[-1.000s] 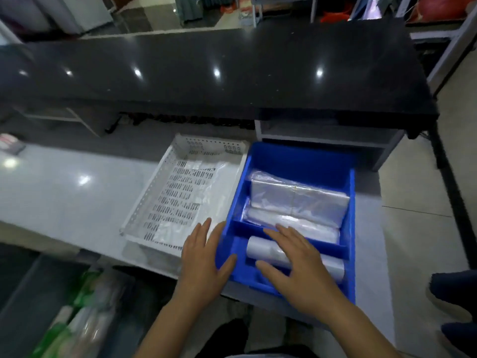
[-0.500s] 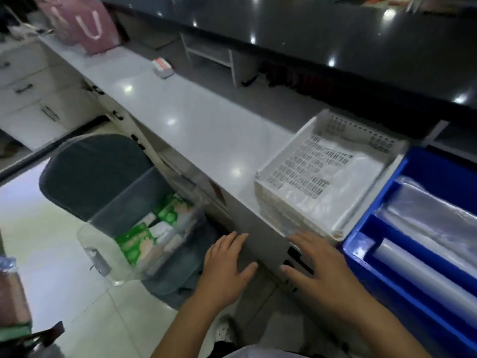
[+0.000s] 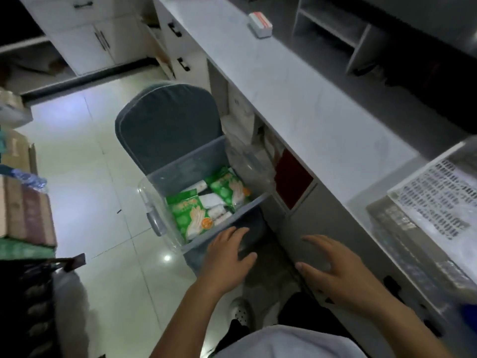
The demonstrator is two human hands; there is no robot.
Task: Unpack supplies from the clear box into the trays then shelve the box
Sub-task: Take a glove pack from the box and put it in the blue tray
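A clear box (image 3: 154, 202) sits on a grey padded chair (image 3: 167, 120) beside the counter. Inside it lie green glove packets (image 3: 188, 215) and white rolls (image 3: 214, 208). My left hand (image 3: 227, 257) hovers just at the box's near edge, fingers straight, holding nothing. My right hand (image 3: 333, 267) is spread open to the right, below the counter front, also empty. A white perforated tray (image 3: 438, 197) rests on the counter at the right edge, with clear plastic in it.
The white counter (image 3: 296, 99) runs diagonally from top centre to right. A small red and white box (image 3: 260, 23) lies on it far back. White cabinets (image 3: 90, 34) stand at the top left; stacked boxes (image 3: 23, 202) sit at the left. Tiled floor lies between.
The view has swung left and down from the blue tray to the clear box on the chair. Both hands left the blue tray and now reach toward the clear box.
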